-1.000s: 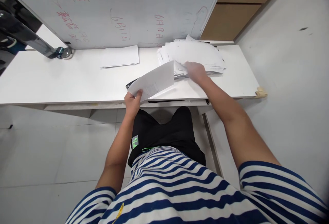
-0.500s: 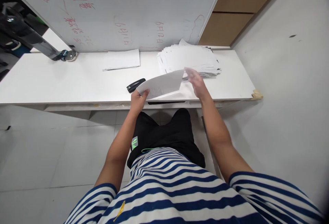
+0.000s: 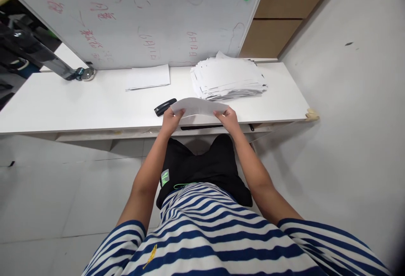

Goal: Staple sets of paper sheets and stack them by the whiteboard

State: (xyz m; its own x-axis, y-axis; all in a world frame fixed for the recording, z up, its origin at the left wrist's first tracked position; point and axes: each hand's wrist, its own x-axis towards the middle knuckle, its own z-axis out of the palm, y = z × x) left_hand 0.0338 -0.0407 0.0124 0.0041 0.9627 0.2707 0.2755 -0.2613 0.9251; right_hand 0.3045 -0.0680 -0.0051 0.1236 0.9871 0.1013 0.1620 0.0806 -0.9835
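Note:
White paper [image 3: 199, 106] is held up near the front edge of the desk, bowed upward between my two hands. My left hand [image 3: 171, 120] is closed on its left end, thumb on the near face. At the right end, my right hand [image 3: 228, 119] pinches it in the same way. I cannot tell whether it is one sheet or a few. Just left of the paper lies a black stapler [image 3: 165, 106]. Behind it on the right rests a thick, uneven stack of paper [image 3: 229, 75]. A thinner stack of paper [image 3: 148, 77] lies further left.
The white desk [image 3: 63, 107] runs across the view, with a whiteboard [image 3: 158, 14] bearing red writing at its back. A clear bottle-like object [image 3: 57, 63] leans over the desk's left end. A wall [image 3: 354, 111] closes off the right side.
My right hand has come down and left from beside the large stack and has taken hold of the paper's right end. The paper has lowered there and now bows evenly.

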